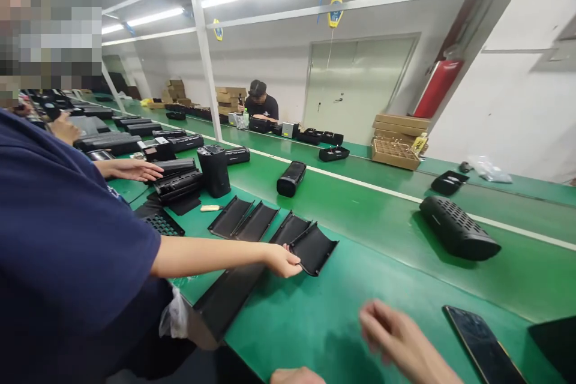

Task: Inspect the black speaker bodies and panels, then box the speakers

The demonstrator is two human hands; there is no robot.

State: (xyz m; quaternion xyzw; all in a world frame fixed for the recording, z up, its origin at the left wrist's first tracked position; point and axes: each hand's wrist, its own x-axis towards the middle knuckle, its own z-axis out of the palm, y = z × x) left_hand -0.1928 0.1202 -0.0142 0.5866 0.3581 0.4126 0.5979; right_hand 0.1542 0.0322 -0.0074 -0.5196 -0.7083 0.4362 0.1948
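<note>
From the head camera, the right hand (pixel 398 336) hovers blurred at about five o'clock, just above the green table (pixel 360 216). Its fingers are loosely spread and close on nothing. The left hand (pixel 297 376) barely shows at the bottom edge, near six o'clock; only a sliver is visible, so I cannot tell how its fingers stand.

Nearest the right hand, at four o'clock, lies a dark phone (pixel 483 345), flat on the table and apart from the fingers. Further off, at about three o'clock, a black perforated speaker shell (pixel 456 228) rests on its side.

At the centre, a co-worker's hand (pixel 283 259) reaches in from nine o'clock on a bare arm with a navy sleeve and pinches the edge of a curved black panel (pixel 315 247). More curved panels (pixel 245 219) lie in a row toward ten o'clock.

Beyond them stand an upright black casing (pixel 215 170) and a small black cylinder (pixel 291 178) lying down. At twelve o'clock another person (pixel 261 103) sits at the far table, with cardboard boxes (pixel 398 139) toward one o'clock.
</note>
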